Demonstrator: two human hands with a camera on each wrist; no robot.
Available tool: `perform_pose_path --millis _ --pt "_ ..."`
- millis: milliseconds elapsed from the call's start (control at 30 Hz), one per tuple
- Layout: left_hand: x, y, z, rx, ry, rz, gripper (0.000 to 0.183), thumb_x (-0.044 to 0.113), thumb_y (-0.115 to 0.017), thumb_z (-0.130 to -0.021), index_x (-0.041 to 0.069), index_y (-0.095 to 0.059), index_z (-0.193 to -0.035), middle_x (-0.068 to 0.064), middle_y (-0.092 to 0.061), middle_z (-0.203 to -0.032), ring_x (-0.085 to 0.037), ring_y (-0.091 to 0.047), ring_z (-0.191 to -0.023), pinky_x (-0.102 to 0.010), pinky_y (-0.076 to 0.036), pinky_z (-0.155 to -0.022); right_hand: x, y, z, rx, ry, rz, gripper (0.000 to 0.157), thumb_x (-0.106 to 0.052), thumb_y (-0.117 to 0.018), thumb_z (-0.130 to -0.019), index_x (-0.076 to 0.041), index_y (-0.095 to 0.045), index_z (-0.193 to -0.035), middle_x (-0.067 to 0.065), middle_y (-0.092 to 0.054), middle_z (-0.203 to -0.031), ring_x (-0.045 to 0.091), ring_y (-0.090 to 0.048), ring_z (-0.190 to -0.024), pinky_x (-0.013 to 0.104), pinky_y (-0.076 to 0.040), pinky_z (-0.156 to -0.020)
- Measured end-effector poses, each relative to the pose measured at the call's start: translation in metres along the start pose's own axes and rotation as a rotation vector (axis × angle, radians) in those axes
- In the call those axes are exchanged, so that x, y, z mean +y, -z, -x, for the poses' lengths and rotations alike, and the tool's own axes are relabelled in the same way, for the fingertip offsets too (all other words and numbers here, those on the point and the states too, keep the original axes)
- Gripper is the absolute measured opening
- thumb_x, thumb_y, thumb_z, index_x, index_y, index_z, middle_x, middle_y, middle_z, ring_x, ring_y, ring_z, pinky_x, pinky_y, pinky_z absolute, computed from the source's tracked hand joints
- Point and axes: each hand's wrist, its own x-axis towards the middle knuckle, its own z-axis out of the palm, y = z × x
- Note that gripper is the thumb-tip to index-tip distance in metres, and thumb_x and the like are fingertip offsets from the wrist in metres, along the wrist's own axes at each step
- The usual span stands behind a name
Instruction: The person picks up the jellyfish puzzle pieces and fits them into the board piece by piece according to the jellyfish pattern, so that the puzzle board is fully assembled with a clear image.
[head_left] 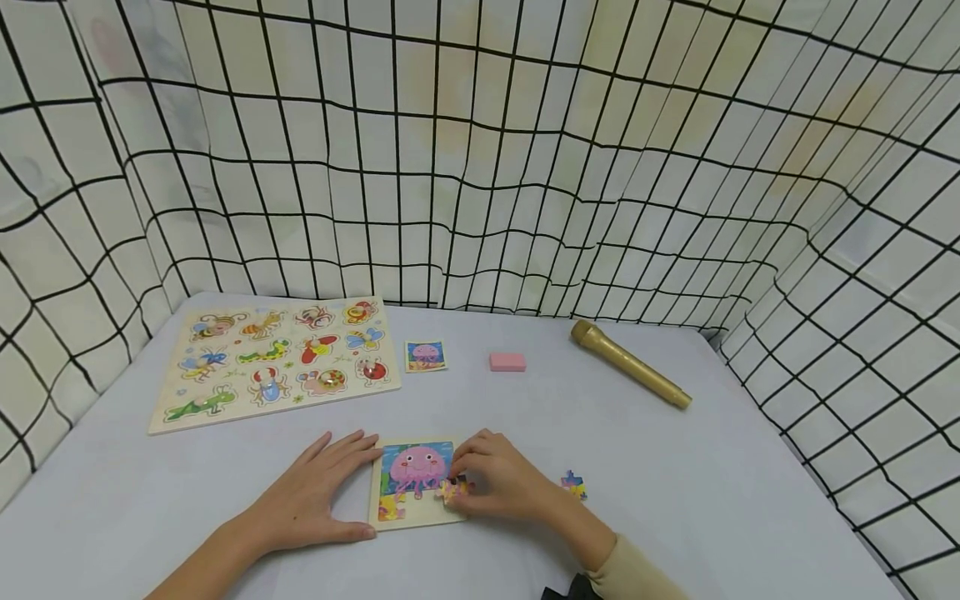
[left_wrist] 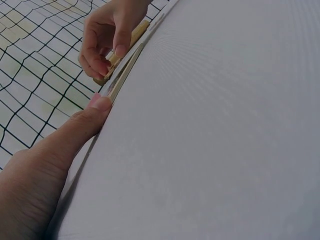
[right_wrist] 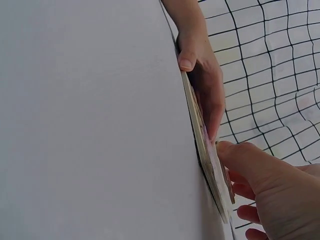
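A small wooden jigsaw puzzle (head_left: 417,468) with a pink jellyfish picture lies on the white table. My left hand (head_left: 311,496) rests at its left side, fingers spread and fairly straight; the index fingertip touches the upper left corner and the thumb the lower left edge. With thumb and fingers, my right hand (head_left: 506,482) pinches a yellow and pink puzzle piece (head_left: 452,490) over the lower right of the frame. In the right wrist view, this piece (right_wrist: 230,187) stands tilted close over the board. Bare wood shows along the lower part of the frame. Another loose piece (head_left: 573,484) lies right of my right wrist.
A wooden insect puzzle board (head_left: 281,400) lies at the back left. Beside it are a small jellyfish picture card (head_left: 425,357) and a pink block (head_left: 507,362). A gold microphone (head_left: 630,364) lies at the back right. Black netting (head_left: 480,175) encloses the table's back and sides.
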Motion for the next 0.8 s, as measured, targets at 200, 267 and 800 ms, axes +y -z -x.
perform_pose_path --millis 200,267,800 --pt "0.000 -0.001 0.001 -0.003 0.001 -0.004 0.091 0.076 -0.056 -0.065 0.016 -0.048 -0.133 0.000 -0.042 -0.139 -0.022 -0.031 -0.132 -0.045 -0.013 -0.108 -0.006 -0.006 -0.009 -0.026 -0.006 0.029 0.025 -0.041 -0.067 -0.080 -0.020 -0.065 -0.093 -0.012 -0.055 -0.103 0.004 -0.044 -0.100 0.022 -0.038 -0.088" --pt "0.001 -0.001 0.001 -0.006 0.004 -0.002 0.091 0.076 -0.056 -0.065 0.017 -0.048 -0.133 0.000 -0.042 -0.139 -0.022 -0.031 -0.132 -0.044 -0.012 -0.108 -0.008 -0.008 -0.012 -0.028 0.000 0.042 0.025 -0.042 -0.067 -0.080 -0.021 -0.065 -0.092 -0.012 -0.055 -0.102 0.004 -0.044 -0.099 0.021 -0.038 -0.087" --pt "0.000 0.001 0.001 0.011 -0.009 -0.001 0.090 0.076 -0.056 -0.065 0.016 -0.048 -0.133 -0.001 -0.043 -0.139 -0.023 -0.031 -0.131 -0.045 -0.013 -0.108 -0.023 -0.022 -0.026 -0.030 -0.014 0.113 0.029 -0.048 -0.068 -0.077 -0.023 -0.064 -0.091 -0.014 -0.057 -0.099 0.002 -0.043 -0.092 0.014 -0.033 -0.074"
